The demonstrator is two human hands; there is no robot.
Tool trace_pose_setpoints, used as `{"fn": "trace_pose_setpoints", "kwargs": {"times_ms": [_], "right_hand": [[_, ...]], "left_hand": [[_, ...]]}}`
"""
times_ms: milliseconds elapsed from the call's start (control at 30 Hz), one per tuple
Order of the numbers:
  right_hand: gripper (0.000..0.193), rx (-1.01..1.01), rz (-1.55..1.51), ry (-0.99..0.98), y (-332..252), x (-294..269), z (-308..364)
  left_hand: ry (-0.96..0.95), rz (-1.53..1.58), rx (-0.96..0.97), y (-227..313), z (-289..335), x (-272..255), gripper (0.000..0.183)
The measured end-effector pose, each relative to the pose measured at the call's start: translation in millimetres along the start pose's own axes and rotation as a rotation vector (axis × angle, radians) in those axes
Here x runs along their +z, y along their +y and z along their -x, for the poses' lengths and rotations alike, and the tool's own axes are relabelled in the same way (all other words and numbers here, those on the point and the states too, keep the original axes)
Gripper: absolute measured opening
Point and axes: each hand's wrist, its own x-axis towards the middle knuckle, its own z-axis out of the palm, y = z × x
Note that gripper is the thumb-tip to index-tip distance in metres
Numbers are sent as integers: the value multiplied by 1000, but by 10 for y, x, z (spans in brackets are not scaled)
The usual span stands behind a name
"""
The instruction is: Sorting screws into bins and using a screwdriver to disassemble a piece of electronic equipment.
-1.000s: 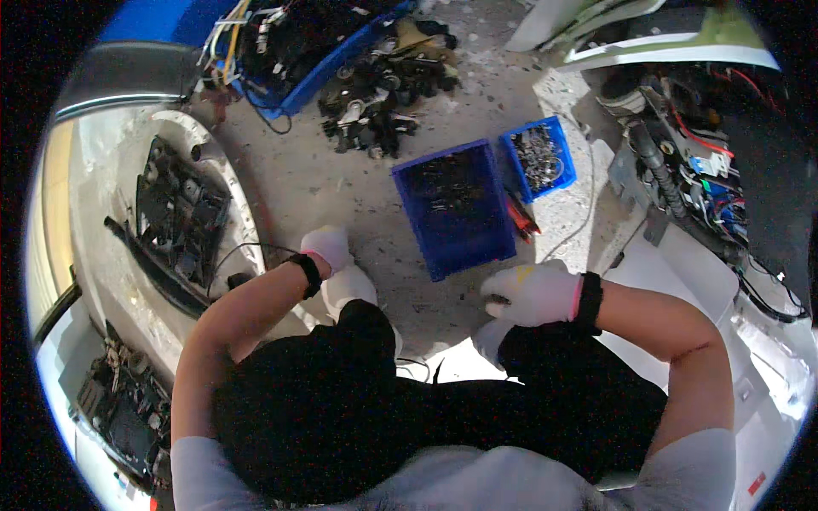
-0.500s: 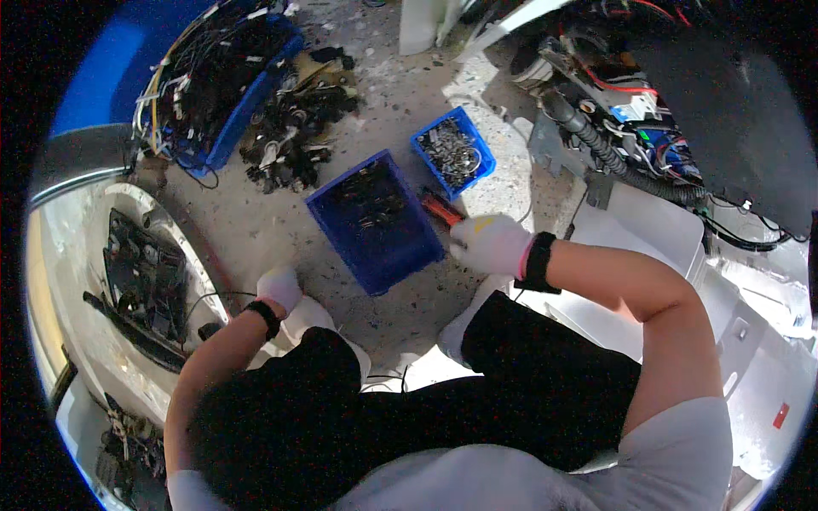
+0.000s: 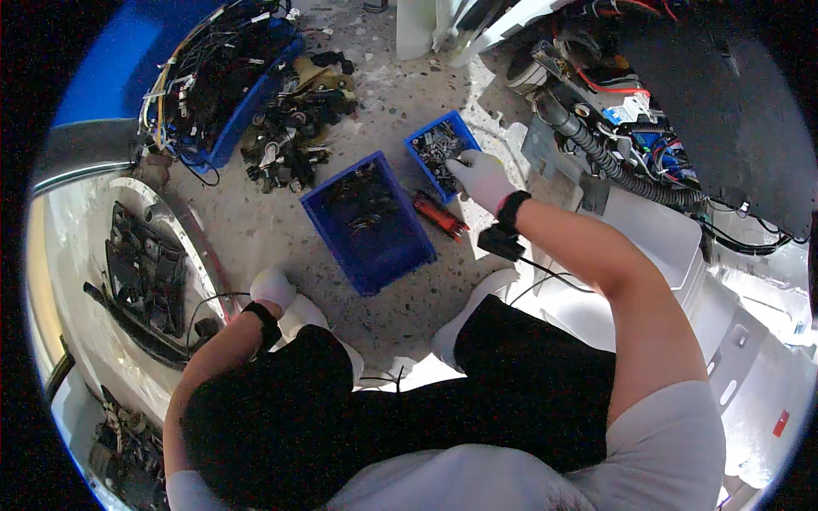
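— Where is the right hand (image 3: 479,177)?

— Stretched out in a white glove over the small blue bin (image 3: 440,153), at its near right corner. That bin is full of small grey metal parts (image 3: 433,146). The fingers are curled down into the bin, but whether they have pinched a part I cannot tell; the fingertips are hidden among the pieces.

— And the bin itself?

— On the speckled floor (image 3: 256,230), just right of the large blue bin (image 3: 368,223), almost touching its far right corner.

— Anything between them?

— A red-handled tool (image 3: 440,214) lies on the floor just right of the large blue bin, near the small one.

— The left hand (image 3: 273,288)?

— Also gloved in white, down by the person's left knee, near the large blue bin's near left corner but apart from it. It rests close to the floor with fingers loosely bent, gripping nothing I can see.

— What else is around?

— Left of and beyond the large blue bin sits a pile of dark parts (image 3: 290,128), and further left a blue crate of wires (image 3: 213,81). Well to the right of the large blue bin runs a grey ribbed hose (image 3: 613,162) on a machine.
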Motion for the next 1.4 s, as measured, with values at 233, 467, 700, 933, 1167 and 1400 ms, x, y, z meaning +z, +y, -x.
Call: {"fn": "trace_pose_setpoints", "kwargs": {"times_ms": [233,467,700,933,1167,1400], "right_hand": [[35,115,-404,-331,15,-310,53],[36,85,-884,-563,-86,-452,86],[39,141,-1012,-627,142,-472,-104],[36,126,-905,-468,-393,-456,154],[23,-673,290,-548,-1146,31,692],[22,-843,627,-289,-1048,503,699]], "left_hand": [[112,57,-27,2,120,7,37],[198,398,20,-92,8,-48,36],[131,1101,147,-294,-263,105,36],[-20,1248,33,-406,-298,31,37],[160,1020,185,-780,-452,287,37],[19,1186,147,-349,-185,-73,34]]}}
